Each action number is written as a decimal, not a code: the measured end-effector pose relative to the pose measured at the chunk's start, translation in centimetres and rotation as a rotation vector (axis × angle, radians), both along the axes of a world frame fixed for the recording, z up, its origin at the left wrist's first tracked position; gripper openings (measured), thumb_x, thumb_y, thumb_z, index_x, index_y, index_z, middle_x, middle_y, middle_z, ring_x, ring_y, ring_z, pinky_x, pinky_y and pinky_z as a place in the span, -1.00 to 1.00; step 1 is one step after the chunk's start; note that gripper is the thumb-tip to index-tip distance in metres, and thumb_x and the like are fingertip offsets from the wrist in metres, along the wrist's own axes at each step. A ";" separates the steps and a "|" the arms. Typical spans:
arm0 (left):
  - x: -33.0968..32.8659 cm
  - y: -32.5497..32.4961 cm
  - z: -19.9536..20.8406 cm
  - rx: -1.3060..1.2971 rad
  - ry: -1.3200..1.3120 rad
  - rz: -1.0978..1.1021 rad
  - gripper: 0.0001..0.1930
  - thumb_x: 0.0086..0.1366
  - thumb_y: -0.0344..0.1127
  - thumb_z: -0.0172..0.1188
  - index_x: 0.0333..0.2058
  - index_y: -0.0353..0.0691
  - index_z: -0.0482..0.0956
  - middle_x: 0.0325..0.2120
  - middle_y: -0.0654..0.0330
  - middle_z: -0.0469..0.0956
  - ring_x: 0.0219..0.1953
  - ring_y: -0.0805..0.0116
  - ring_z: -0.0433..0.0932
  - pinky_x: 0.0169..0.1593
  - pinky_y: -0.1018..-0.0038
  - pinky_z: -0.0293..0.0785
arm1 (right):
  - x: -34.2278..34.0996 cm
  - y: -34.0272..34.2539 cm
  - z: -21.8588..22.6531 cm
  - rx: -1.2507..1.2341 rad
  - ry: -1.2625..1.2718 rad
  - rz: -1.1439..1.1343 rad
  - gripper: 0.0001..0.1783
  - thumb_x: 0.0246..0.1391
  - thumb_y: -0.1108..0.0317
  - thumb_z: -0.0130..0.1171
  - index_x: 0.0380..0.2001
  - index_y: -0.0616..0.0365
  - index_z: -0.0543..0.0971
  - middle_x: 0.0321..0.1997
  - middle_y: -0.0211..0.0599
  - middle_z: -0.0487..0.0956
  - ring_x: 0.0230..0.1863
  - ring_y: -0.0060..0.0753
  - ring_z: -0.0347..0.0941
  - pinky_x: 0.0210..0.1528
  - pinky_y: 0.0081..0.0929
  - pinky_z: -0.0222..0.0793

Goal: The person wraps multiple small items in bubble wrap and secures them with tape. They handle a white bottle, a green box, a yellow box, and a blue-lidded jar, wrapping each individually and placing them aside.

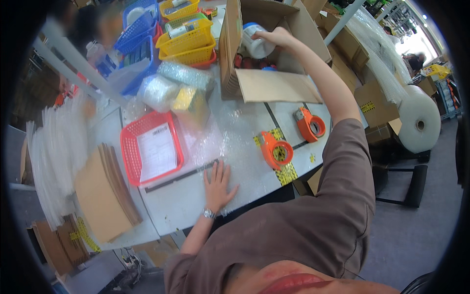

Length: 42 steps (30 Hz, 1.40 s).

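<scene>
My right hand (277, 37) grips a white plastic jar (258, 45) with a blue lid, tilted at the mouth of an open cardboard box (230, 54). Several red and blue items, partly hidden, lie lower in the box. My left hand (218, 186), with a wristwatch on its wrist, rests flat with fingers spread on the white table (169, 208). Just beyond it spreads a sheet of bubble wrap (220, 137). Left of that hand stands a red basket (128, 159) with a printed paper (156, 152) inside.
Two orange tape dispensers (277, 151) (310, 125) lie on the right side of the table. Bubble-wrapped packages (183, 78) and yellow baskets (186, 41) stand behind. Flat cardboard sheets (105, 191) lean at the left; a large bubble-wrap roll (420, 115) stands at the right.
</scene>
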<state>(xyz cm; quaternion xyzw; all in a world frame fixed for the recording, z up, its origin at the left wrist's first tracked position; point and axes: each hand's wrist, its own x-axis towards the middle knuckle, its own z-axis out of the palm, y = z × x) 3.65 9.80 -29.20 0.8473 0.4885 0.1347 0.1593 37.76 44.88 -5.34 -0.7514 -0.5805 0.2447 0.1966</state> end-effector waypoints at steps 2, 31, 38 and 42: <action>0.0 -0.3 -0.2 0.025 -0.005 0.004 -0.18 0.20 0.16 0.13 0.35 -0.12 0.15 0.40 0.06 0.02 0.44 0.11 -0.08 0.39 -0.08 -0.31 | 0.3 -5.0 2.7 0.111 -0.074 0.117 -0.10 -0.45 -0.36 0.33 -0.31 0.38 0.68 -0.26 -0.03 0.65 -0.20 -0.20 0.60 -0.14 -0.42 0.46; -0.6 11.3 1.1 0.799 0.498 -0.401 -0.76 0.17 -0.25 0.10 -0.16 -0.05 0.55 -0.09 0.23 0.47 -0.01 0.32 0.43 0.06 0.27 0.36 | -10.7 -38.0 -25.4 -0.379 2.026 0.144 -0.01 -0.14 -0.23 0.23 0.31 -0.02 0.18 0.31 -0.15 0.29 0.29 -0.13 0.25 0.29 -0.05 0.18; -2.0 17.6 7.6 0.723 -0.189 0.368 -0.85 0.14 -0.21 0.19 -0.41 -0.15 0.58 -0.41 0.09 0.58 -0.38 0.20 0.57 -0.28 0.27 0.46 | -10.5 -38.5 -26.1 -0.348 1.995 0.111 -0.04 -0.08 -0.20 0.23 0.32 0.01 0.17 0.27 -0.14 0.32 0.27 -0.11 0.27 0.27 -0.04 0.22; -6.8 23.6 8.3 -0.343 -0.634 0.776 -0.70 0.22 -0.14 0.14 -0.31 -0.32 0.55 -0.28 0.04 0.62 -0.38 0.23 0.63 -0.30 0.34 0.49 | -10.8 -38.7 -25.8 -0.363 2.003 0.099 -0.04 -0.05 -0.18 0.24 0.32 0.03 0.15 0.27 -0.13 0.32 0.28 -0.09 0.26 0.29 -0.03 0.21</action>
